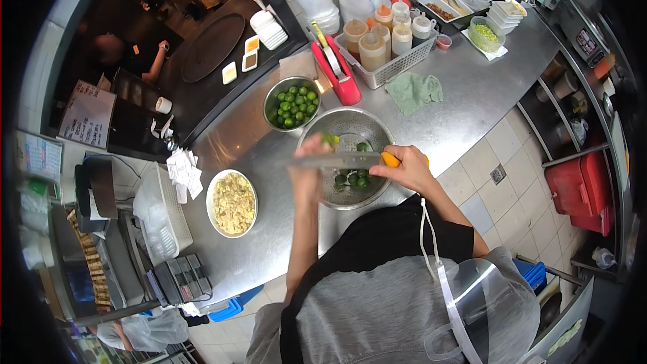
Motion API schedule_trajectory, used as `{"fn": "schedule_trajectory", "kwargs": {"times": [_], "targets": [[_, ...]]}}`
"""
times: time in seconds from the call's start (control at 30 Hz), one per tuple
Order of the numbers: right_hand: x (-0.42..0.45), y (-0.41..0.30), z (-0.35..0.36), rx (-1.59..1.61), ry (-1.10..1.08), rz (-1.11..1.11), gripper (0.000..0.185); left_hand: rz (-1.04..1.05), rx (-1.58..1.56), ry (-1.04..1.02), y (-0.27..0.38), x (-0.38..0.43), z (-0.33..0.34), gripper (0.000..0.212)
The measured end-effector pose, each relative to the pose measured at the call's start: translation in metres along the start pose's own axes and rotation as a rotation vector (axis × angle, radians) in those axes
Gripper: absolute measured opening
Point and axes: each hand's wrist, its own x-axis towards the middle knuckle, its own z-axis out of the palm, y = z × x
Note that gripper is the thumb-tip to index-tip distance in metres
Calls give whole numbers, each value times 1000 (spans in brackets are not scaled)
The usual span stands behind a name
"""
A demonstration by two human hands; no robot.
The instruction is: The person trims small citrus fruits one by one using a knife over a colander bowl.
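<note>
My right hand (408,168) grips the yellow handle (390,159) of a knife, its blurred blade (343,161) reaching left across a perforated steel colander (376,124). Behind the blade, my left hand (306,179) is raised over the colander's left side, smeared by motion. At its fingertips is a blurred yellow-green citrus fruit (330,138), apparently held. Several small green citrus fruits (354,179) lie in the colander, some partly hidden by the blade. Just beyond it stands a steel bowl (266,107) full of whole green citrus fruits (294,106).
An oval white bowl of chopped pale food (233,205) stands left on the steel counter (268,162). A red tape dispenser (346,88), a basket of squeeze bottles (381,78) and a green cloth (414,93) sit behind the colander. A white basket (174,212) is at far left.
</note>
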Motion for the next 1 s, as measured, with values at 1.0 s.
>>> {"fn": "schedule_trajectory", "kwargs": {"times": [1.0], "targets": [[36, -33, -12, -218, -354, -90, 66, 432, 1496, -17, -32, -45, -21, 25]]}}
